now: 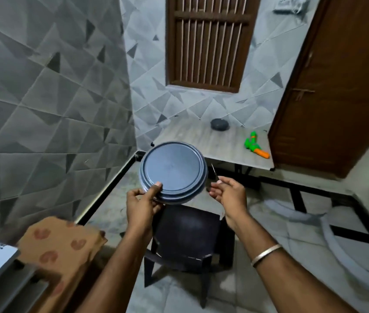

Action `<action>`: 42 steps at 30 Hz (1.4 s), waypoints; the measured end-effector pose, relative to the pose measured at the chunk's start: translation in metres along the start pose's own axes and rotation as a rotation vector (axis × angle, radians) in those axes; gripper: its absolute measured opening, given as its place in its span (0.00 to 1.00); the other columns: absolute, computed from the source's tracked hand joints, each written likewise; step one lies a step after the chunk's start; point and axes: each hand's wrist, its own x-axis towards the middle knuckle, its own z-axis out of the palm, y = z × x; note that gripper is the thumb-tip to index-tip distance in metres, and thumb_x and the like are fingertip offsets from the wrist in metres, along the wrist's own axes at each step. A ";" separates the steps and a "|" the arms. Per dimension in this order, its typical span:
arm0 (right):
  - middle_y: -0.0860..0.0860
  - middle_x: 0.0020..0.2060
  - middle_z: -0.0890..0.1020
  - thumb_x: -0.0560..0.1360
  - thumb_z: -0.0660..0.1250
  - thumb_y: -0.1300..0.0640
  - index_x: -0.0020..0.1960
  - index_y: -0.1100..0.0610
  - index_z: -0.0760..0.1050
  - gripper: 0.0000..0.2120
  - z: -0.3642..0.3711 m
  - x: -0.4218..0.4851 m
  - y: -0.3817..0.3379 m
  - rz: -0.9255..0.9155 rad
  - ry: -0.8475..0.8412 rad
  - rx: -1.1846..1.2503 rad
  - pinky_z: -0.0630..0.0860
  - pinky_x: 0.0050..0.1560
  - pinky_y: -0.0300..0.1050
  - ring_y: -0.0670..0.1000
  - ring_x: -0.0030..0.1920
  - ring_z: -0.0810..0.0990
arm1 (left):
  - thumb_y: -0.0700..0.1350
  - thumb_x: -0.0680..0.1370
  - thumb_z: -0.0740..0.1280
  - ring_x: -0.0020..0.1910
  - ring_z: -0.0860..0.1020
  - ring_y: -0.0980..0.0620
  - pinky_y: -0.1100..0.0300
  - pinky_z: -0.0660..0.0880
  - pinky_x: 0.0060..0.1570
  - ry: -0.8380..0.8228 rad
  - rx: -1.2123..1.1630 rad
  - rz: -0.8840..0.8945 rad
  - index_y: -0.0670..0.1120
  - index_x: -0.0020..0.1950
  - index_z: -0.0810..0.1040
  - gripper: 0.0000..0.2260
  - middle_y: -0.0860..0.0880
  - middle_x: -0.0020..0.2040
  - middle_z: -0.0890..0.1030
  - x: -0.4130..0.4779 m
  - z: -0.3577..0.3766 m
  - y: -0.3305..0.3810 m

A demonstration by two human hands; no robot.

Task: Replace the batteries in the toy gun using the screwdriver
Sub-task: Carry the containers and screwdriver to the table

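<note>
A green and orange toy gun (255,146) lies on the right part of a pale table (192,136) ahead of me. My left hand (144,201) grips the near edge of a round dark blue container (173,172), held up in front of the table with its flat face toward me. My right hand (227,193) pinches a thin screwdriver (214,172) whose tip points up, just right of the container. Both hands are well short of the toy gun.
A small dark round object (219,124) sits at the back of the table. A dark plastic chair (185,238) stands below my hands. A brown door (337,86) is at right, a patterned cloth (59,247) at lower left, tiled walls around.
</note>
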 end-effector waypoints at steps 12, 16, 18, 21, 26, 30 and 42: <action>0.64 0.47 0.81 0.80 0.58 0.69 0.60 0.66 0.74 0.10 -0.167 0.088 -0.082 0.038 0.037 0.153 0.81 0.33 0.37 0.54 0.39 0.82 | 0.53 0.63 0.81 0.41 0.78 0.44 0.57 0.77 0.34 -0.066 0.043 -0.020 0.37 0.57 0.73 0.32 0.41 0.46 0.76 -0.015 0.195 -0.065; 0.63 0.46 0.83 0.80 0.59 0.69 0.58 0.66 0.75 0.09 -0.222 0.119 -0.103 0.037 0.008 0.157 0.82 0.36 0.39 0.55 0.41 0.84 | 0.51 0.67 0.80 0.40 0.77 0.43 0.57 0.80 0.35 -0.061 0.048 -0.012 0.31 0.64 0.73 0.35 0.40 0.44 0.77 -0.019 0.254 -0.096; 0.63 0.46 0.83 0.80 0.60 0.69 0.57 0.66 0.75 0.09 -0.243 0.131 -0.110 0.042 0.008 0.172 0.82 0.36 0.39 0.55 0.41 0.84 | 0.50 0.68 0.80 0.40 0.76 0.43 0.56 0.81 0.38 -0.066 0.059 -0.014 0.31 0.63 0.73 0.33 0.40 0.43 0.78 -0.021 0.275 -0.106; 0.62 0.43 0.83 0.79 0.59 0.70 0.54 0.65 0.75 0.07 -0.267 0.150 -0.119 0.048 0.001 0.222 0.81 0.34 0.38 0.52 0.37 0.85 | 0.49 0.70 0.79 0.40 0.77 0.43 0.54 0.81 0.40 -0.044 0.089 -0.023 0.33 0.62 0.75 0.29 0.40 0.43 0.79 -0.018 0.305 -0.114; 0.61 0.41 0.83 0.79 0.59 0.70 0.51 0.65 0.74 0.06 -0.288 0.195 -0.127 0.070 -0.003 0.249 0.82 0.36 0.41 0.55 0.38 0.84 | 0.51 0.70 0.80 0.40 0.83 0.42 0.55 0.81 0.39 -0.048 0.117 -0.008 0.33 0.63 0.74 0.31 0.35 0.48 0.84 0.010 0.351 -0.123; 0.61 0.41 0.82 0.79 0.59 0.71 0.52 0.65 0.73 0.06 -0.293 0.248 -0.127 0.092 0.007 0.255 0.81 0.37 0.41 0.56 0.38 0.83 | 0.49 0.72 0.78 0.39 0.84 0.43 0.54 0.82 0.39 -0.039 0.123 -0.019 0.36 0.60 0.73 0.25 0.37 0.48 0.83 0.045 0.387 -0.137; 0.63 0.40 0.81 0.78 0.60 0.72 0.49 0.64 0.72 0.06 -0.227 0.474 -0.126 0.195 -0.031 0.233 0.83 0.36 0.44 0.60 0.40 0.83 | 0.47 0.73 0.77 0.41 0.76 0.42 0.54 0.78 0.37 0.064 0.093 -0.012 0.32 0.59 0.75 0.23 0.39 0.44 0.78 0.236 0.473 -0.150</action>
